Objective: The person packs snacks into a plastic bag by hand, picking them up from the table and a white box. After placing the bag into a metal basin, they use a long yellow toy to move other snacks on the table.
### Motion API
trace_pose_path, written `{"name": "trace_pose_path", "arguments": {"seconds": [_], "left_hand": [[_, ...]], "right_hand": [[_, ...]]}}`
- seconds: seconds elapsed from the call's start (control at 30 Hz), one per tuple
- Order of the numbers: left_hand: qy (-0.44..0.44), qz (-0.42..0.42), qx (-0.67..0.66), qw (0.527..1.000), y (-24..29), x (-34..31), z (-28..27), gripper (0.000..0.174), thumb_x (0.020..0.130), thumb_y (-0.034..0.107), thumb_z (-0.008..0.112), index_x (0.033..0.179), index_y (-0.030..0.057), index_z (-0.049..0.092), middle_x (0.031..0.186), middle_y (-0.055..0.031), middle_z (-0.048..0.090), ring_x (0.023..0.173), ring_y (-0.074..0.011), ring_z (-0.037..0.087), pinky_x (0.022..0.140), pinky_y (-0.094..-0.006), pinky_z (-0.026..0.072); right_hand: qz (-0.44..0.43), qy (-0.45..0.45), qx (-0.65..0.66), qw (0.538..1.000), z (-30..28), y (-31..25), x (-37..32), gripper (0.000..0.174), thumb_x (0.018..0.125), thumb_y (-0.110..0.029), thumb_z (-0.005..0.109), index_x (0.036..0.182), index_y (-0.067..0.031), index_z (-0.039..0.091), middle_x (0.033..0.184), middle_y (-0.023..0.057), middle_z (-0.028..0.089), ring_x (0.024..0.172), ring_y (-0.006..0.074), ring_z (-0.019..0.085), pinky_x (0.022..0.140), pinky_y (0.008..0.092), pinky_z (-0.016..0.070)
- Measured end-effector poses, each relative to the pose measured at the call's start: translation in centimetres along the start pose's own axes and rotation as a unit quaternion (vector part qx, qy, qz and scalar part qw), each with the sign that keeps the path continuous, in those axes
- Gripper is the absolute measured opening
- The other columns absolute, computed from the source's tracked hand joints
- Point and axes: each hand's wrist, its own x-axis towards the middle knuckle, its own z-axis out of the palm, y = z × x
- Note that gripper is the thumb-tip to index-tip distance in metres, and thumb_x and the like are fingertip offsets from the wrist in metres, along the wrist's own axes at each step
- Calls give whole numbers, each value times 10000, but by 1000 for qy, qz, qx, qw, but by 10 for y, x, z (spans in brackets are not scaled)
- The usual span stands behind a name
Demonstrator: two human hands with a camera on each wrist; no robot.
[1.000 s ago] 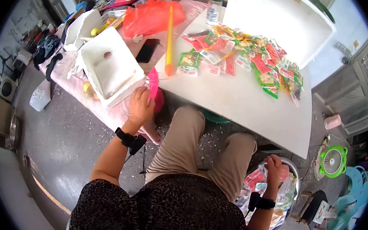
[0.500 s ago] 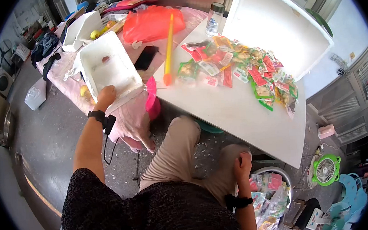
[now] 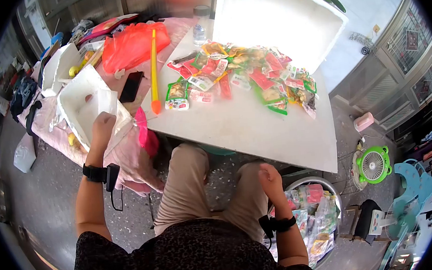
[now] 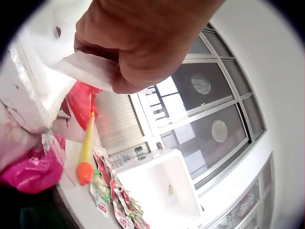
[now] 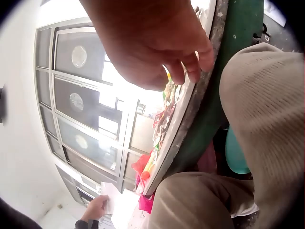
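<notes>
My left hand [image 3: 102, 126] is over the near end of a white foam box [image 3: 78, 92]. In the left wrist view its curled fingers and thumb pinch a thin white paper-like sheet [image 4: 86, 67], which also shows in the right wrist view. My right hand [image 3: 271, 180] hovers by my right knee, near the table's front edge, with loosely bent fingers and nothing in them. Below it stands a metal basin [image 3: 339, 201] full of packaged snack bags [image 3: 316, 216]. More colourful snack packets [image 3: 267, 75] lie spread over the white table [image 3: 236, 133].
A large white foam box [image 3: 278, 23] stands at the table's back, beside a clear jar [image 3: 200, 27]. A yellow stick with an orange end [image 3: 154, 74] lies near a black phone [image 3: 131, 87] and a red plastic bag [image 3: 135, 45]. A green fan [image 3: 373, 165] is on the right.
My left hand moved from beside the pink bag at the table corner to over the foam box. My right hand rose from the basin to beside my knee. The head view shifted.
</notes>
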Motion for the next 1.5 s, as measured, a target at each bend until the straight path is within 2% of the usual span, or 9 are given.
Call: {"name": "trace_pose_path", "arguments": {"seconds": [0.1,0.23,0.47,0.67,0.83,0.93,1.1,1.3,1.5], "left_hand": [[-113,-14,-157,981,55,-30,42,129,733,98,563,672,8,494,598,-26,514,571,-62,452,507,-219,368],[-242,9,-216,946,120,-82,99,191,712,124,600,630,24,460,571,-29,479,533,-77,426,472,-240,352],[-319,46,-225,920,150,-131,162,165,741,126,590,670,50,462,608,17,447,572,-36,384,484,-210,329],[-311,-109,-436,837,129,-123,163,129,770,124,542,719,31,470,604,-2,480,536,-82,430,482,-243,367],[-149,164,-207,953,146,-105,161,78,736,81,524,711,37,465,579,-60,476,532,-162,490,476,-295,385],[-72,360,-38,930,165,-94,166,49,694,65,502,689,43,458,585,-94,483,567,-255,516,490,-358,396],[-187,293,49,937,180,-94,201,70,688,95,492,744,54,490,673,-121,531,641,-293,531,545,-378,409],[-273,215,-30,937,186,-125,216,92,678,116,479,747,55,487,697,-127,541,649,-321,524,561,-393,413],[-177,282,4,943,199,-114,183,66,661,82,502,718,59,479,632,-116,502,604,-305,513,526,-392,405]], "right_hand": [[18,-42,93,995,1,-42,21,184,776,-104,530,930,-3,523,842,53,553,760,100,514,683,222,416],[42,-105,252,961,37,-67,44,188,790,-136,532,917,2,515,824,29,537,739,83,494,654,205,406],[116,-129,322,931,88,-79,60,192,814,-179,497,918,-17,504,746,12,513,655,74,455,583,204,387],[216,-129,402,881,68,-68,76,146,810,-158,476,794,-17,510,741,27,524,645,90,482,580,211,397],[94,-173,169,966,44,-53,94,153,787,-152,505,795,0,516,763,59,547,704,124,527,615,241,422],[24,-109,81,990,25,-45,112,180,764,-154,531,829,13,514,764,93,553,714,173,539,633,269,427],[-156,98,-228,956,-17,9,168,355,670,-108,592,996,-40,469,934,138,520,876,294,507,715,351,414],[-110,107,-433,888,-20,18,216,499,610,-157,641,1060,-94,434,1120,91,414,1066,282,381,771,484,338],[-181,91,-467,861,-1,35,237,256,676,-166,526,921,-92,534,1023,65,489,1026,260,401,813,517,273]]}}
